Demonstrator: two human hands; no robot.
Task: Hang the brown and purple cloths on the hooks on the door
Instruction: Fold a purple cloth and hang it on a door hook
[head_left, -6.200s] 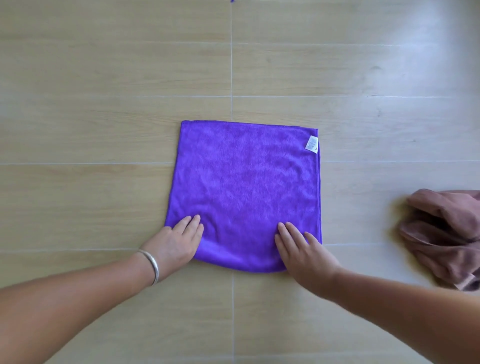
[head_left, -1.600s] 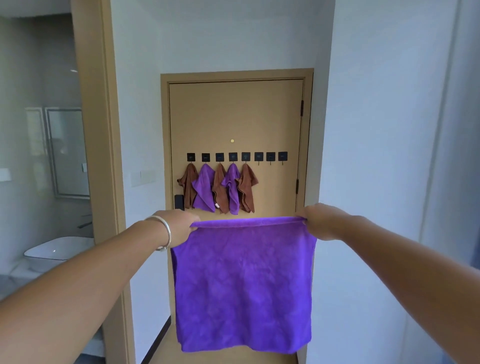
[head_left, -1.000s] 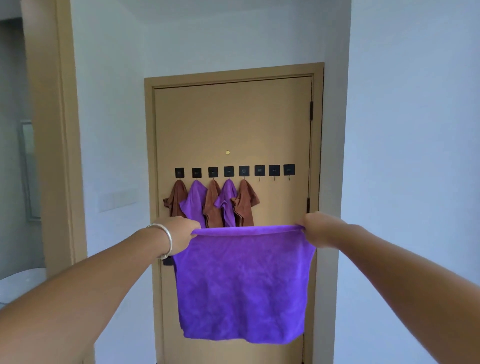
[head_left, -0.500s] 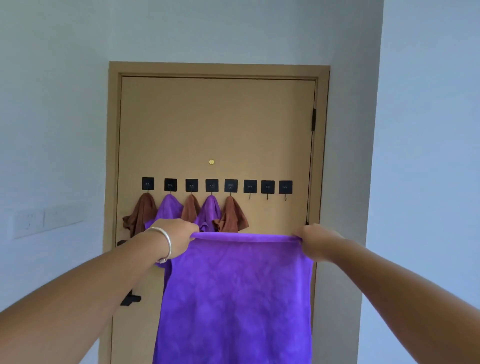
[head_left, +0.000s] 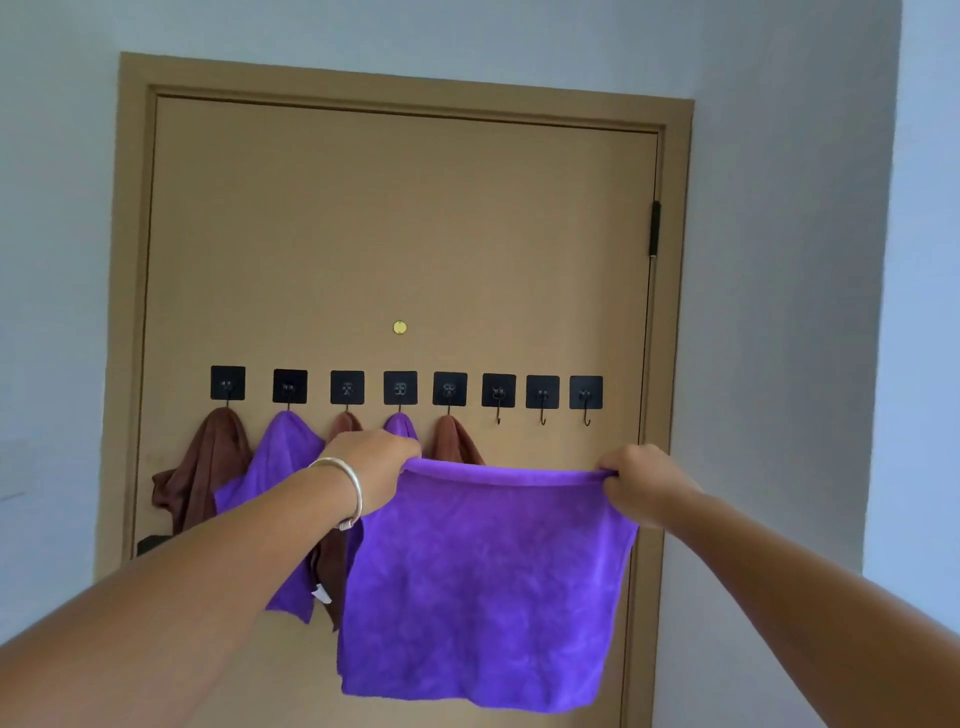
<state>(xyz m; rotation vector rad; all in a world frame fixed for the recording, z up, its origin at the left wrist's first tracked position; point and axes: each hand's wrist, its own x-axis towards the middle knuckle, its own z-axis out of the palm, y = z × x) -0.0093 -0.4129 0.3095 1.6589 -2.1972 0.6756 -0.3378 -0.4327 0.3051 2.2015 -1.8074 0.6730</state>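
On the door (head_left: 405, 234), the row of hooks (head_left: 400, 388) is serving as the landmark. The five hooks at its left end are carrying hanging cloths (head_left: 283, 457) — brown and purple alternating — and are blocking access there. The three bare hooks (head_left: 543, 400) at its right end are standing open. Below them, the held purple cloth (head_left: 483, 587) is spreading across the approach — bare door is showing above the row.

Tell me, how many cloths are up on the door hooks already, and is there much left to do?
Done: five cloths hang on the first five hooks, brown and purple in turn. In hand: the left hand and right hand grip a purple cloth by its top corners. Left: three bare hooks on the door.
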